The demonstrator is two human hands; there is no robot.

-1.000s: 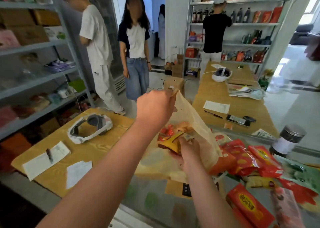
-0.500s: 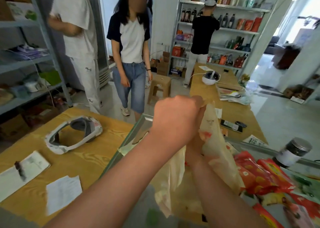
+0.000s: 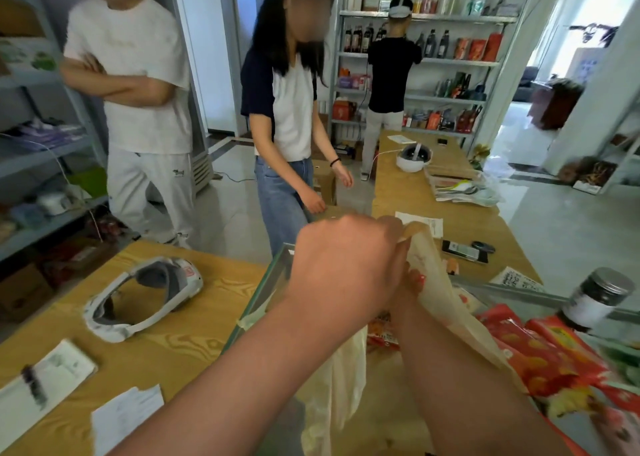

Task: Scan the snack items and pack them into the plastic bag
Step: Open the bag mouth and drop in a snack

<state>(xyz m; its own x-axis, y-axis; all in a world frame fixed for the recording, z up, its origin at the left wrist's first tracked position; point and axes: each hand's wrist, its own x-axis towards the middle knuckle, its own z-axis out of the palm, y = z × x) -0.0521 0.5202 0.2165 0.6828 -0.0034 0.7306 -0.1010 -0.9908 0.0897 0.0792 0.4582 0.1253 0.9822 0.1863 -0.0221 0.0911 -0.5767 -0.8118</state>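
Head view: left hand (image 3: 346, 268) is raised in the middle of the frame, its fingers clenched on the top edge of the plastic bag (image 3: 438, 282), a cream, see-through bag that hangs open from that grip over the glass-topped bench (image 3: 266, 293). The right hand (image 3: 411, 282) is just behind the left one, against the bag's mouth, and is mostly hidden. Whether its fingers grasp anything cannot be told. Red snack packets (image 3: 540, 351) lie in a heap on the glass at the right, touching the bag's lower side. A dark jar (image 3: 599, 296) with a metal lid stands just beyond them. To the left, a wooden bench (image 3: 194, 334) carries a white headset (image 3: 145, 293), a clipboard (image 3: 45, 379) and a loose paper (image 3: 128, 417). Across the benches stand a person in white (image 3: 131, 75) with arms folded and a person in jeans (image 3: 287, 109). A third person in black (image 3: 391, 71) faces the far shelves (image 3: 460, 61).
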